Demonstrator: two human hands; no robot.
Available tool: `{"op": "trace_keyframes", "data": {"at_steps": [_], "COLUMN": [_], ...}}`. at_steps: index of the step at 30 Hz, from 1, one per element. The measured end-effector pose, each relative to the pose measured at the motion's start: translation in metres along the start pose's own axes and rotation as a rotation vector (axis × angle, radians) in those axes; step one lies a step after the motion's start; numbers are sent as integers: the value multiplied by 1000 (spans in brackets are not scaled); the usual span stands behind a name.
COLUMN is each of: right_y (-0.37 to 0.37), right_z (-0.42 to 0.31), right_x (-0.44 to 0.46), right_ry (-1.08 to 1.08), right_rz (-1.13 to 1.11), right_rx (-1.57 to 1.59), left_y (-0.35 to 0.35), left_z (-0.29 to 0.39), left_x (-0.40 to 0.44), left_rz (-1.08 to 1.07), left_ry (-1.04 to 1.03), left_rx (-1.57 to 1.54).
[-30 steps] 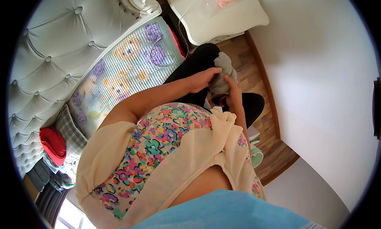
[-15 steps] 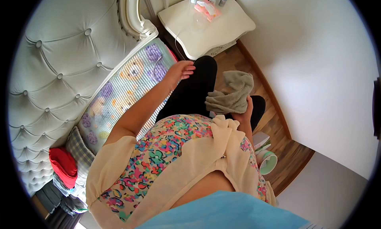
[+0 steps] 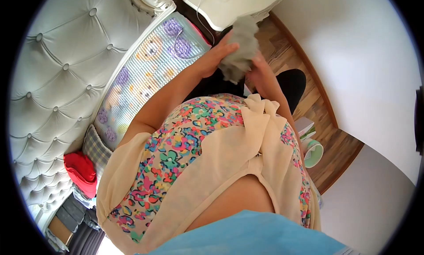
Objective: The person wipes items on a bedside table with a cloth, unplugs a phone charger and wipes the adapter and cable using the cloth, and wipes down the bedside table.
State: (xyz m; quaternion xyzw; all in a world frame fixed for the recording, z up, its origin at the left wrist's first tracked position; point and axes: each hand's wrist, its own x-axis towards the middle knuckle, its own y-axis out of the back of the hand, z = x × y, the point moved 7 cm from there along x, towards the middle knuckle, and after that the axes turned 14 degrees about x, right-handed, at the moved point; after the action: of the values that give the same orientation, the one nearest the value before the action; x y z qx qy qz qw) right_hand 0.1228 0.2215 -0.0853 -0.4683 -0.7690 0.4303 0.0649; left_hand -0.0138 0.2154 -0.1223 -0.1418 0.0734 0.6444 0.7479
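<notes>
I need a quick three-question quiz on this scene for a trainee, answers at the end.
1. Which colour is the cloth between the left hand and the right hand? A red; B grey; C blue
2. True or false: the red fabric lies beside the checked pillow.
3. Which appears nearer the hands in this view: the red fabric or the cream table?

Key: 1 B; 2 true; 3 the cream table.

- One head-worn view, facing forward and steeply down over the flowered blouse [image 3: 176, 142].
- Nearest the lens: the blue mask [image 3: 251, 237] at the bottom edge; the floor [image 3: 282, 52] lies farther off.
- Wide, dark-rimmed field, from tufted headboard [image 3: 79, 80] at left to white wall [image 3: 353, 56] at right.
</notes>
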Motion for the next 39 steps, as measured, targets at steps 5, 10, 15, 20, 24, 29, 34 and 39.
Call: {"op": "trace_keyframes", "data": {"at_steps": [5, 10, 15, 20, 24, 29, 34, 39], "right_y": [-20, 29, 77, 110, 131, 157, 173, 172], "right_z": [-7, -13, -20, -16, -20, -19, -10, 3], "right_x": [-17, -32, -41, -42, -47, -55, -54, -53], "right_ry": [-26, -70, -18, -27, -6, -13, -71, -100], "right_rz": [-142, 50, 248, 315, 358, 445, 495, 497], "right_rx": [-296, -275, -229, -185, -127, -105, -105, -110], "left_y": [43, 125, 186, 236, 228, 171, 144, 162], "left_z": [-12, -12, -27, -89, -99, -36, -23, -57], "left_x": [-17, -55, -90, -96, -97, -68, 0, 82], "left_rz": [97, 446, 699, 930, 1096, 1194, 993, 835], "left_ry": [62, -81, 17, 200, 459, 127, -197, -31], "left_rx": [-555, -608, -317, 325, 876, 1508, 1287, 944]}}
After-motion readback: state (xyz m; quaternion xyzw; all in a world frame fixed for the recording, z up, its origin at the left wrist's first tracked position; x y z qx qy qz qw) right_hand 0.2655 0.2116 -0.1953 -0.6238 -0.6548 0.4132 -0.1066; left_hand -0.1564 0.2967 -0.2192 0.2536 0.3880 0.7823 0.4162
